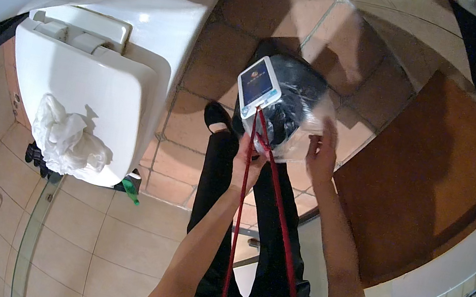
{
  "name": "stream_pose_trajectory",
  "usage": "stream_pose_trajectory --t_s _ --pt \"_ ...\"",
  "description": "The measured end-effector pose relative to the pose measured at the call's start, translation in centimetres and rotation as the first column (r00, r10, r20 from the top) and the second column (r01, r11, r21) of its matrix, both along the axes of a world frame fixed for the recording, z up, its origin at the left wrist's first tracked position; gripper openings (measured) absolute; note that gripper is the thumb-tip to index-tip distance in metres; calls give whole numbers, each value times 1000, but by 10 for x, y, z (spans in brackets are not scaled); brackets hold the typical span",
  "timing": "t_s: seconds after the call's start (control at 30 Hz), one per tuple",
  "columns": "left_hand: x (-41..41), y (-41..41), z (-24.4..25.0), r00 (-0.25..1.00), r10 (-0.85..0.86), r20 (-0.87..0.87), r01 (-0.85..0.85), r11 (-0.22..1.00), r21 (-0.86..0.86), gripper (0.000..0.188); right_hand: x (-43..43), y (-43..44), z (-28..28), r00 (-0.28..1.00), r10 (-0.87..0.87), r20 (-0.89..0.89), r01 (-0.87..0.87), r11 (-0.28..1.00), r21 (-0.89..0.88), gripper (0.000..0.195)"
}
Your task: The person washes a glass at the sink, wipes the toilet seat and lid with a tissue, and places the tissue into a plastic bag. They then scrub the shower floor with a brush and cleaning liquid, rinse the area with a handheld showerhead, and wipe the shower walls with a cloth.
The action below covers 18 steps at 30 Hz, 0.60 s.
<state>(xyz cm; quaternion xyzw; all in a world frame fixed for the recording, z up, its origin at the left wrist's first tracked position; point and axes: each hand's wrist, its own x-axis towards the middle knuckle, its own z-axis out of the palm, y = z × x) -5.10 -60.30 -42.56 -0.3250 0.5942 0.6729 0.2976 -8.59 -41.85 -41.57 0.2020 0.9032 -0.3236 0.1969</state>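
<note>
A black waste bin [310, 77] stands on the floor before me, with a clear plastic bag [299, 111] spread over its top and hanging past the side towards me. My left hand [250, 162] grips the bag at the bin's near side, its fingertips partly hidden. At the right, my right hand [322, 156] has its fingers curled at the bag's loose edge. A white badge-like device [259, 86] with a dark screen hangs from a red lanyard [278, 203] and covers part of the bin.
Left of me is a white toilet with its lid [101, 86] down; a crumpled white plastic bag [65, 137] lies on it. A green bottle [131, 189] shows beside the toilet. A brown wooden panel [421, 190] stands at right. Terracotta tiles [180, 152] cover the floor.
</note>
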Motion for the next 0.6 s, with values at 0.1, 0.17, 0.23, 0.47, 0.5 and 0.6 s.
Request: stream_pose_trajectory --t_s 0.1,0.17,0.23,0.47,0.5,0.6 --pt "12 3 -1 992 128 -9 -128 980 -151 53 9 26 -42 935 -316 159 350 896 -272 46" --pt "27 -1 -16 980 163 117 -137 969 -206 50 14 35 -66 855 -436 280 518 732 -442 38" --pt "65 -11 -62 958 191 216 -125 949 -288 43 3 47 -86 760 -468 451 647 606 -462 31" --pt "4 -31 -90 712 636 297 -521 762 -385 28 -89 69 -74 590 -424 687 651 753 -96 20" --pt "-3 -34 -88 662 685 305 -566 723 -395 29 -99 59 -70 639 -448 626 591 806 -26 20" --pt "-26 -43 -82 553 774 309 -680 633 -369 40 -104 35 -72 798 -561 223 603 728 -326 30"
